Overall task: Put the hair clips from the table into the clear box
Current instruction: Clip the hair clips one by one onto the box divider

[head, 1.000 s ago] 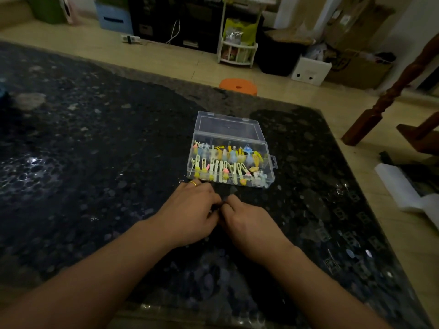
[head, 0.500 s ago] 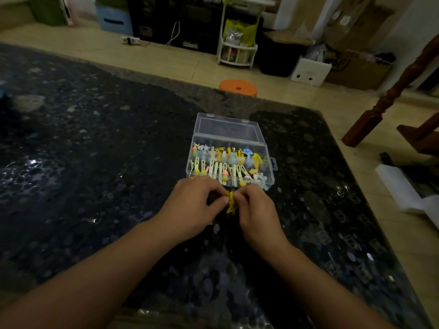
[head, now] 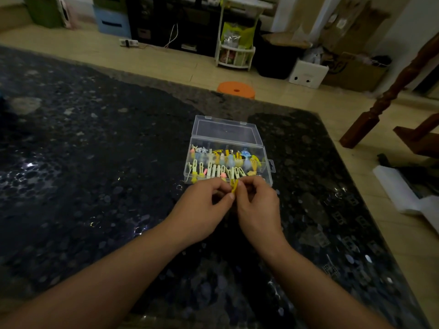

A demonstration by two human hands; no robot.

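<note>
A clear plastic box (head: 267, 163) stands open on the dark stone table (head: 95, 162), its lid (head: 226, 131) tipped back. Several pastel hair clips (head: 223, 162) lie in rows inside it. Just in front of the box's near wall, my left hand (head: 202, 210) and my right hand (head: 259, 207) meet fingertip to fingertip. Both pinch one small yellow hair clip (head: 234, 187), held upright a little above the table. Most of the clip is hidden by my fingers.
The table's far edge runs behind the box, its right edge slants down toward the near right. On the floor beyond are an orange stool (head: 236, 89), a white rack (head: 235, 53) and cardboard boxes (head: 351, 70). A wooden chair leg (head: 370, 115) stands right.
Both hands lifted off the table with the yellow clip between them and moved forward to the box's near wall.
</note>
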